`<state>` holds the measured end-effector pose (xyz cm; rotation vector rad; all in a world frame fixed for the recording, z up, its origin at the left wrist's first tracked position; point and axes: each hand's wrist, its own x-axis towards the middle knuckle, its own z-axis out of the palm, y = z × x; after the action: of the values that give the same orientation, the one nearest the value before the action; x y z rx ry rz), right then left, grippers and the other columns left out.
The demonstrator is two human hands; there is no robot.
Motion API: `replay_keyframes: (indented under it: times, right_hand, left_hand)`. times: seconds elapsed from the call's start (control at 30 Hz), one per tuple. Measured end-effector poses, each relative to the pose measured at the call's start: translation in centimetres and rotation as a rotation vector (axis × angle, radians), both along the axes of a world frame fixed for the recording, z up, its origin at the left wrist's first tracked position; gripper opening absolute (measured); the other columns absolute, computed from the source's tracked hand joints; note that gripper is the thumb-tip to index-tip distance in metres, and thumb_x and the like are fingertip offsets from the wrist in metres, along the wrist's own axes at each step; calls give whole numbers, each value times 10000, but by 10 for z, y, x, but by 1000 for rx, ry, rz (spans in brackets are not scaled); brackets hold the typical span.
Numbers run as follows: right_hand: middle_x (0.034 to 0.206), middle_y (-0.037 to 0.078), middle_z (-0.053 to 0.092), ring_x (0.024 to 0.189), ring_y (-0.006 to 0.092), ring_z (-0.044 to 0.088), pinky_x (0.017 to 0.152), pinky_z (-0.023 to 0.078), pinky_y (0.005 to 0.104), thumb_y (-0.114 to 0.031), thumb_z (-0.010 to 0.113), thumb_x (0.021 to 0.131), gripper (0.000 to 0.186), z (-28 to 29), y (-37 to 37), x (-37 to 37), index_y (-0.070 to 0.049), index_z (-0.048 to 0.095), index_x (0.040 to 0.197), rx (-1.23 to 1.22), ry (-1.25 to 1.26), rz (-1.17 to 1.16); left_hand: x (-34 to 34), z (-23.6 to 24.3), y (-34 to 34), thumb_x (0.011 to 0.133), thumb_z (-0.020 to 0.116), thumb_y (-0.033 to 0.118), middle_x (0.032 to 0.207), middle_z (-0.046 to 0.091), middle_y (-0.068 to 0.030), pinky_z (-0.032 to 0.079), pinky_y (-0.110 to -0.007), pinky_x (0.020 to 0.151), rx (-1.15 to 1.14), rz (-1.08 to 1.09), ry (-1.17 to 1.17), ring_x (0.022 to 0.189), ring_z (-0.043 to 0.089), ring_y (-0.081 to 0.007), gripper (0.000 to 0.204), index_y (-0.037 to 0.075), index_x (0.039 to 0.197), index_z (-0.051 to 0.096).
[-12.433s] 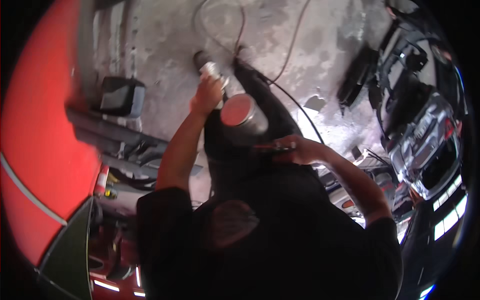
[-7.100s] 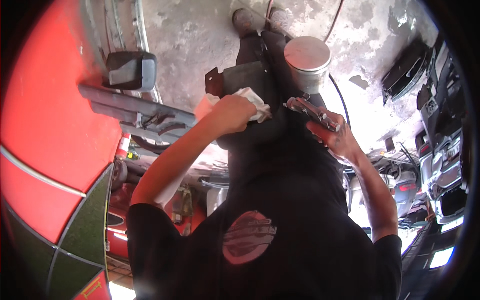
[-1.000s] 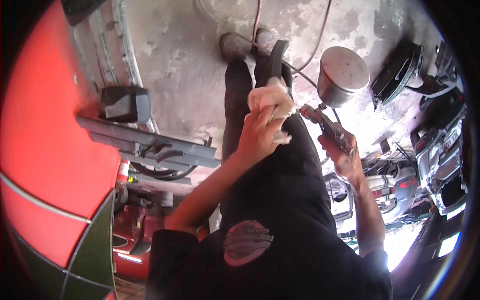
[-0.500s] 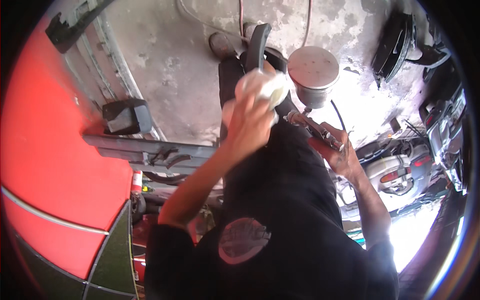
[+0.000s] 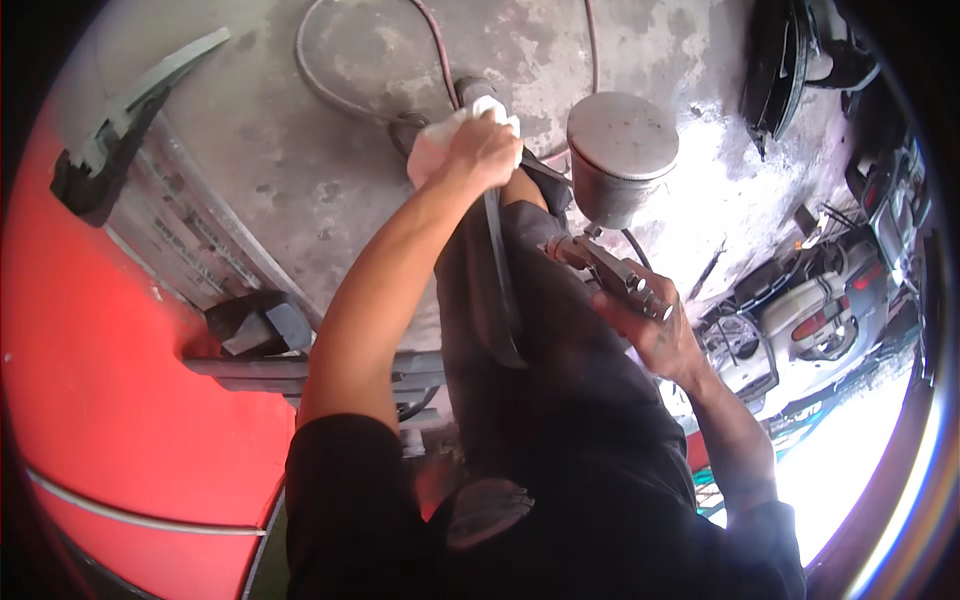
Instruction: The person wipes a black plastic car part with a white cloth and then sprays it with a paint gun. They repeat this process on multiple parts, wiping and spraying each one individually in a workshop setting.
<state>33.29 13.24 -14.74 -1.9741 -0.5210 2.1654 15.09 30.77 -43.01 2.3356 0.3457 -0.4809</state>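
My left hand [image 5: 484, 152] is closed around a crumpled white cloth [image 5: 430, 152], out in front of my shins. A long, narrow, dark curved strip [image 5: 494, 275] runs from below that hand toward my thighs. The cloth seems to be at the strip's far end; whether it grips the strip is hidden. My right hand [image 5: 658, 328] is wrapped round the handle of a metal spray gun [image 5: 622, 277]. On the gun sits a round metal paint cup [image 5: 622, 140] with a flat lid, beyond the hand and near my right leg.
Grey rails [image 5: 300, 370] and a dark box-shaped part [image 5: 260, 323] are at the left, beside a large red panel [image 5: 130, 370]. Hoses [image 5: 437, 40] cross the stained concrete floor. Dark curved parts [image 5: 785, 75] and motorcycles [image 5: 820, 310] stand at the right.
My left hand and the cloth have moved farther out and slightly left. The dark strip, which stuck out beyond the hand, now shows on the near side. The spray gun has shifted slightly.
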Motion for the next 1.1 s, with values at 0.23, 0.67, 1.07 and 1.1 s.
replay_keyframes:
  times: [0.23, 0.67, 1.07, 1.1]
  right_hand:
    - [1346, 205, 609, 1194, 295, 666, 888, 567, 407, -259, 623, 1069, 574, -47, 32, -13, 30, 381, 1501, 201, -120, 123]
    - [619, 22, 567, 520, 112, 520, 480, 379, 306, -337, 697, 998, 373, -136, 81, -35, -55, 624, 764, -122, -56, -374]
    - [611, 16, 550, 499, 108, 496, 469, 373, 306, -362, 699, 999, 408, -168, 72, -38, -58, 607, 743, 40, -153, -238]
    - [619, 13, 550, 506, 105, 494, 473, 374, 305, -355, 699, 998, 398, -166, 74, -42, -57, 609, 751, 59, -169, -224]
  left_hand:
    - [14, -14, 14, 879, 673, 213, 1195, 727, -29, 581, -435, 863, 14, 206, 222, 1153, 632, -309, 203, 161, 1015, 815]
    - [-63, 79, -1, 800, 771, 147, 1210, 676, -172, 491, -483, 1032, -303, 426, -45, 1156, 602, -380, 173, 33, 929, 761]
    - [-6, -46, 82, 901, 695, 227, 962, 779, -161, 587, -445, 817, -487, 1056, 111, 856, 761, -343, 267, 43, 1084, 757]
    - [-5, -30, 91, 894, 695, 237, 930, 782, -165, 592, -439, 800, -488, 1075, 24, 814, 766, -338, 290, 44, 1104, 750]
